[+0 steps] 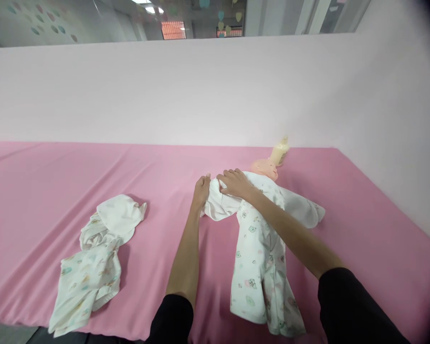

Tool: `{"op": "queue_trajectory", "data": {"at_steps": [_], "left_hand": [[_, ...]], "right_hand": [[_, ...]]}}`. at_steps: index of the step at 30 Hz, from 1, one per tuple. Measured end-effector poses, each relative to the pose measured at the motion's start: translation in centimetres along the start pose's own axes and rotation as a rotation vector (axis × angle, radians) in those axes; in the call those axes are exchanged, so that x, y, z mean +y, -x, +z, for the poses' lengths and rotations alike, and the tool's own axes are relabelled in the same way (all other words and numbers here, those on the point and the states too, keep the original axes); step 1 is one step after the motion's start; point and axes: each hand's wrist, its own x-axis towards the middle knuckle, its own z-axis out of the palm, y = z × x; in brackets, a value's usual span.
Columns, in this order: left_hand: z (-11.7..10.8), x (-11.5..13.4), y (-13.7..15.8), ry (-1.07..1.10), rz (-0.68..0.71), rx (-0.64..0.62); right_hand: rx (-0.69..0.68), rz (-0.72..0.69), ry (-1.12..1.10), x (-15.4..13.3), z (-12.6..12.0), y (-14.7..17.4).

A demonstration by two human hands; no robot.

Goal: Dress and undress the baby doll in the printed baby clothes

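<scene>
A baby doll (264, 168) lies with its peach-coloured head toward the back wall. White baby clothes (252, 267) printed with small animals cover its body, one sleeve stretched to each side. My left hand (201, 192) is closed on the cuff end of the left-hand sleeve (222, 206). Closer to the shoulder, my right hand (235, 183) grips the same sleeve, its fingers bent over the cloth. Whether the doll's arm is inside that sleeve is hidden. On the right, the other sleeve (301, 208) lies flat.
Another crumpled set of white printed baby clothes (93, 272) lies at the left on the pink sheet (165, 229). Behind the doll's head stands a pale yellow bottle (280, 152). A white wall (165, 95) with windows above bounds the back, and another wall rises at the right.
</scene>
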Motion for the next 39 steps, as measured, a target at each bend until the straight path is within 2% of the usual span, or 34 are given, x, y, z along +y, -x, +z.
{"op": "queue_trajectory", "data": {"at_steps": [5, 11, 21, 27, 32, 39], "left_hand": [[0.1, 0.6, 0.3, -0.022, 0.068, 0.018], [-0.8, -0.6, -0.5, -0.124, 0.126, 0.042], [-2.2, -4.5, -1.5, -0.111, 0.042, 0.032], [-2.4, -5.1, -1.7, -0.119, 0.045, 0.045], [-1.9, -5.4, -1.8, -0.091, 0.02, 0.031], [-1.1, -4.9, -1.8, -0.009, -0.042, -0.053]], "right_hand": [[-0.012, -0.077, 0.001, -0.7, -0.3, -0.8], [-0.007, -0.057, 0.016, -1.2, 0.2, -0.8], [0.009, -0.042, 0.016, -1.1, 0.5, -0.3], [0.136, 0.084, 0.014, -1.1, -0.7, -0.2], [0.087, 0.084, 0.002, -1.8, -1.0, -0.7], [0.032, 0.107, -0.028, -2.9, 0.1, -1.7]]}}
